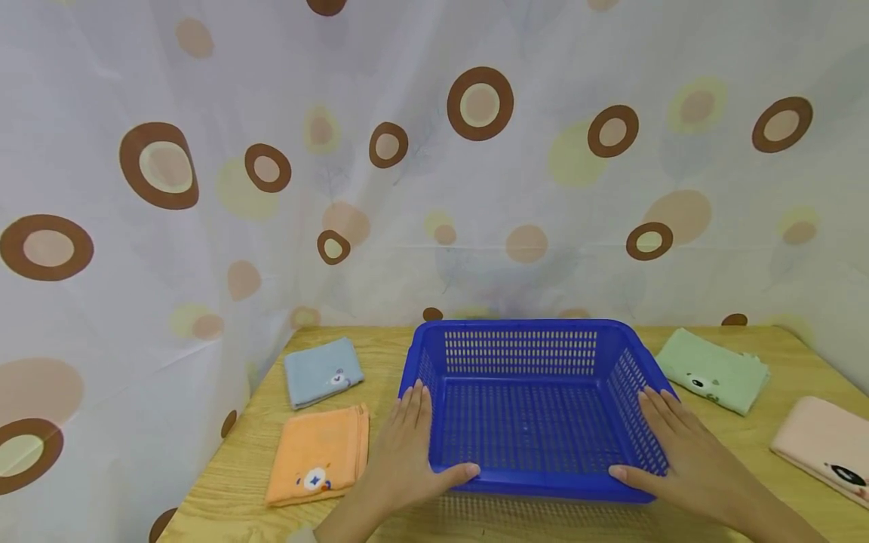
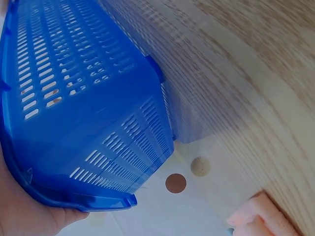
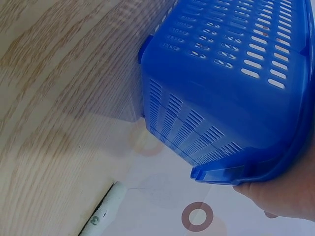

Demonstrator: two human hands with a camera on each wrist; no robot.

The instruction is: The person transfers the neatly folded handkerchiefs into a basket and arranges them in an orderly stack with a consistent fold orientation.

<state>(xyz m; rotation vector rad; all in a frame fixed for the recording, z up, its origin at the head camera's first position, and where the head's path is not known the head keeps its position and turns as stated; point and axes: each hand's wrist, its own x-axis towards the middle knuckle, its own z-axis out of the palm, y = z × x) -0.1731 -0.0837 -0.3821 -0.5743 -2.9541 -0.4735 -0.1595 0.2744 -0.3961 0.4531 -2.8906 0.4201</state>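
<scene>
A blue plastic basket with slotted walls stands on the wooden table, with nothing inside it. On its left rim, near the front corner, rests my left hand; its fingers lie straight along the side and the thumb reaches over the front rim. My right hand mirrors this at the right front corner, fingers straight and thumb on the front rim. Both wrist views look at the basket's outer walls from low down, where only part of the left hand and of the right hand shows at the rim.
Left of the basket lie a folded blue towel and a folded orange towel. To its right are a green towel and a pink towel, cut off by the frame. A dotted curtain hangs behind the table.
</scene>
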